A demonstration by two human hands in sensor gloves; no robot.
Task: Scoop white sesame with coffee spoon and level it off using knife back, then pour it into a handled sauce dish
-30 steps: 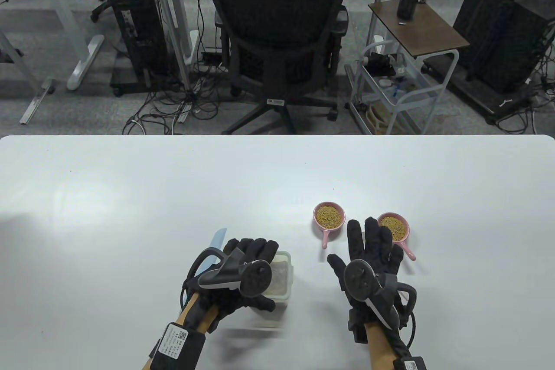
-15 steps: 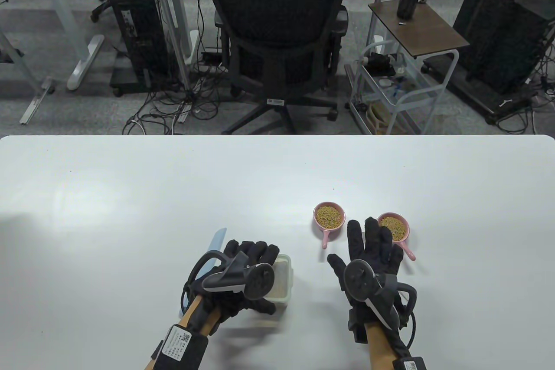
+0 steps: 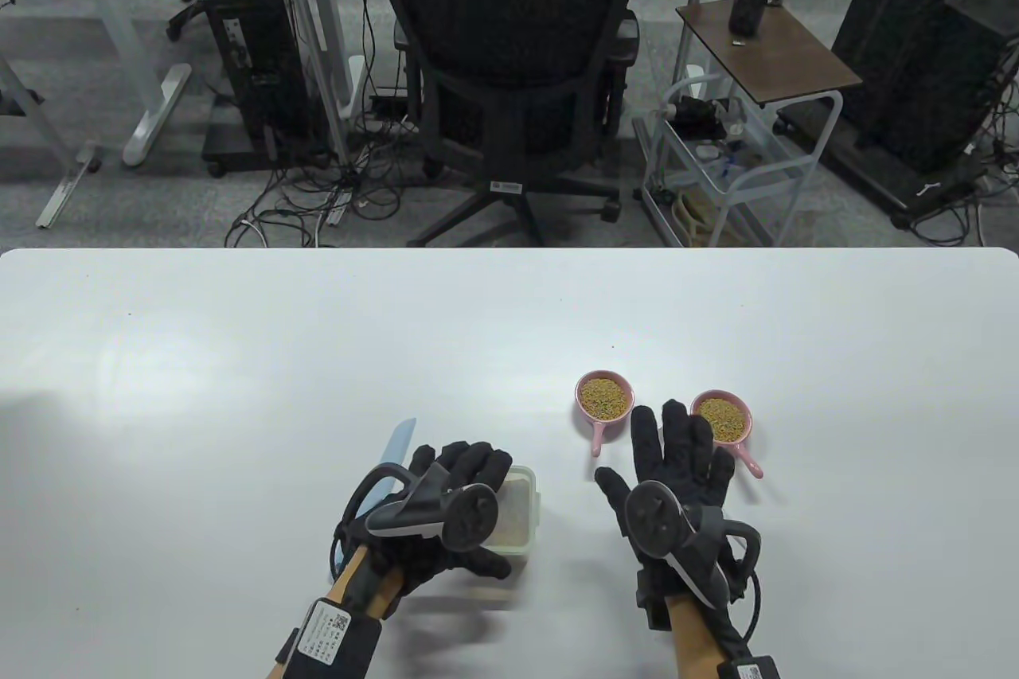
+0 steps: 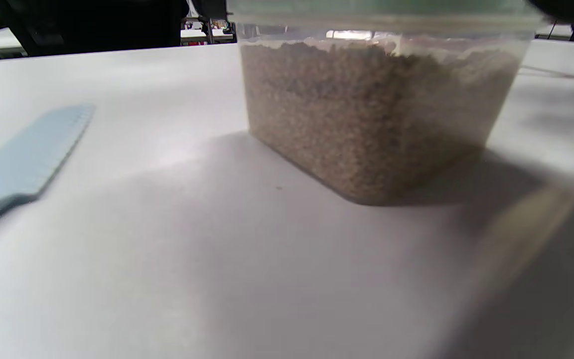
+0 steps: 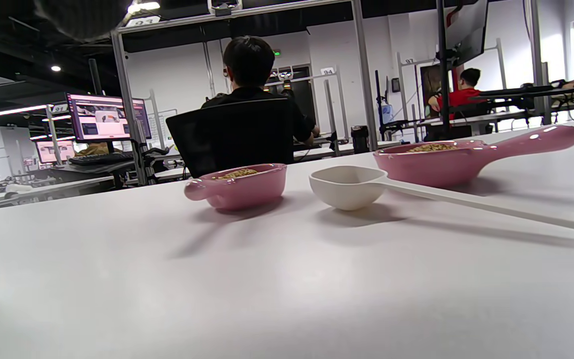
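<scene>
White table (image 3: pixel 239 360), left grip (image 3: pixel 446 504) clasping sesame tub (image 4: pixel 376 114), right grip (image 3: pixel 677 464) spread above spoon (image 5: pixel 349 187)

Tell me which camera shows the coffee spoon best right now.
The right wrist view: the white coffee spoon lies on the table between the two pink dishes, bowl empty. In the table view the right hand covers it. The left wrist view doesn't show it.

Clear plastic rectangular tub (image 4: pixel 381 114), cloudy walls; glossy pink glazed handled dishes (image 5: pixel 239 185); matt white plastic spoon (image 5: pixel 349 187); smooth white worktop (image 3: pixel 239 360).
</scene>
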